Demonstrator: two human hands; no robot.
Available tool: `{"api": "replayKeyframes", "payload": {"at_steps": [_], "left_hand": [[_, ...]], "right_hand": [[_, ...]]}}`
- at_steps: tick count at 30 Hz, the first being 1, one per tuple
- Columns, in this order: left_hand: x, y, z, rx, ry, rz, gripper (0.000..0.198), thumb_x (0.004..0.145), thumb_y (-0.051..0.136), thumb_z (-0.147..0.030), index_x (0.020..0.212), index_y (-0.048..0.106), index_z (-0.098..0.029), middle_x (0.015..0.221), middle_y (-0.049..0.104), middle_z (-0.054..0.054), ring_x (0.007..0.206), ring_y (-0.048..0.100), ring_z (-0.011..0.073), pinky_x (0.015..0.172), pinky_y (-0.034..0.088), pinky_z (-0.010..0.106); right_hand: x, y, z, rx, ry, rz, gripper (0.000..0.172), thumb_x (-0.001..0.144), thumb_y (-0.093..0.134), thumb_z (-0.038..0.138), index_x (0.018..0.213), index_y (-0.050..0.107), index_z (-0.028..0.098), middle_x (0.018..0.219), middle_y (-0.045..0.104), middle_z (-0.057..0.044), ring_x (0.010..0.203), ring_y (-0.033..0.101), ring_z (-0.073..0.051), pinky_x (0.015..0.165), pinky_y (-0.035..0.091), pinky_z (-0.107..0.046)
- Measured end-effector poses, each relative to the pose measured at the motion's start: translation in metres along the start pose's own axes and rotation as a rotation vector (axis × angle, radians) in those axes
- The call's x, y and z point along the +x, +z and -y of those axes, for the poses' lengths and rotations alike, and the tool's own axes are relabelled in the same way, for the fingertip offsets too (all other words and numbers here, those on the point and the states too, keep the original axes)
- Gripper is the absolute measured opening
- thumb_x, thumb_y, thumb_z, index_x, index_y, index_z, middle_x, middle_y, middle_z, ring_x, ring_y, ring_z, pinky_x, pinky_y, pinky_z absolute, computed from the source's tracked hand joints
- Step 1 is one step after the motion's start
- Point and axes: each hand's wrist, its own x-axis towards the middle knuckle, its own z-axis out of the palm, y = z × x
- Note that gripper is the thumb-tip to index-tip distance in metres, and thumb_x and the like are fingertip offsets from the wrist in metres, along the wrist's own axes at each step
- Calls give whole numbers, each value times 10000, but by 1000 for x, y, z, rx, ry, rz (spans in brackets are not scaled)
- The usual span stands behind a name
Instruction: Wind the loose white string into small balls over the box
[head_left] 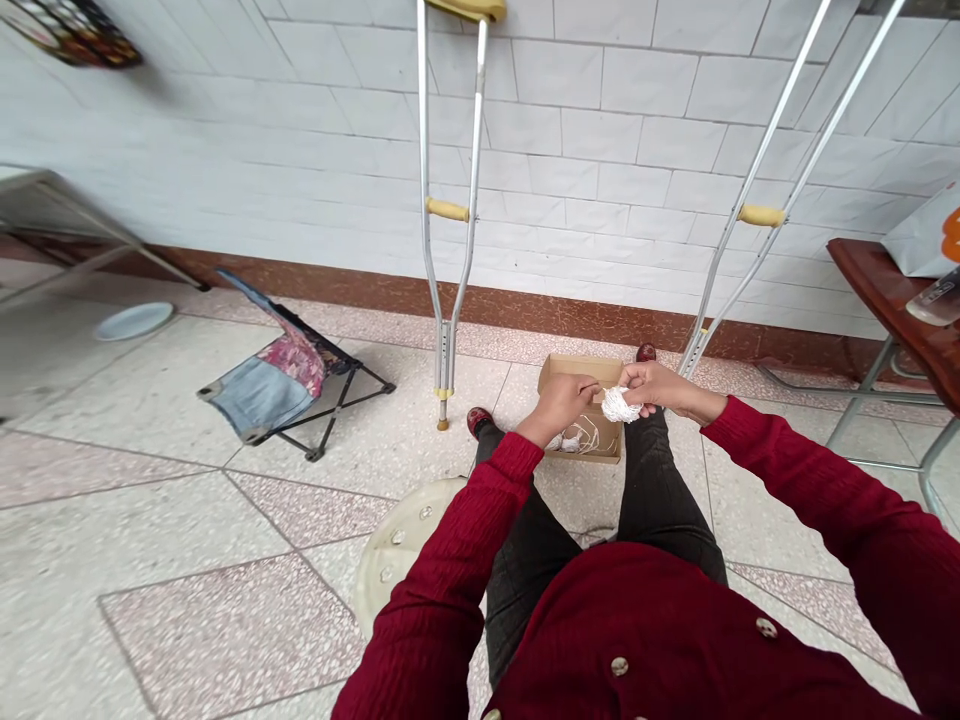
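My right hand (652, 388) grips a loose ball of white string (619, 405) above a small open cardboard box (581, 366). My left hand (559, 405) is close beside the ball, its fingertips pinched on a thin strand that seems to run from it. More white string (581, 438) lies in loose loops inside the box. The box sits on the tiled floor between my feet, partly hidden by my hands.
Two aluminium crutches (450, 230) (757, 210) stand ahead against the tiled wall (615, 130). A low folding stool (277, 380) stands to the left, beyond it a white plate (135, 321). A brown table edge (892, 310) is at right. A round pale seat (401, 545) is beside my left leg.
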Motion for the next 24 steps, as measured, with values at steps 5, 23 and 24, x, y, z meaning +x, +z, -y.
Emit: {"api": "replayKeyframes", "payload": {"at_steps": [5, 23, 24], "left_hand": [[3, -7, -21, 170, 58, 24, 305, 853, 541, -275, 580, 639, -182, 558, 594, 19, 550, 475, 149, 600, 297, 280], [-41, 45, 16, -458, -230, 128, 337, 844, 544, -409, 706, 671, -130, 635, 649, 23, 543, 543, 105, 587, 438, 219], [-41, 41, 19, -404, -209, 140, 331, 853, 533, -388, 699, 673, -130, 639, 650, 21, 552, 545, 106, 588, 427, 215]], "right_hand": [[11, -2, -23, -164, -26, -66, 157, 603, 701, 168, 704, 583, 192, 470, 580, 63, 353, 500, -92, 337, 348, -170], [22, -1, -24, 603, 8, -213, 301, 623, 782, 334, 791, 576, 193, 599, 591, 47, 457, 505, -59, 399, 369, -154], [15, 1, -24, 549, 38, -134, 307, 622, 784, 343, 802, 591, 187, 595, 591, 47, 449, 500, -56, 395, 365, -152]]}}
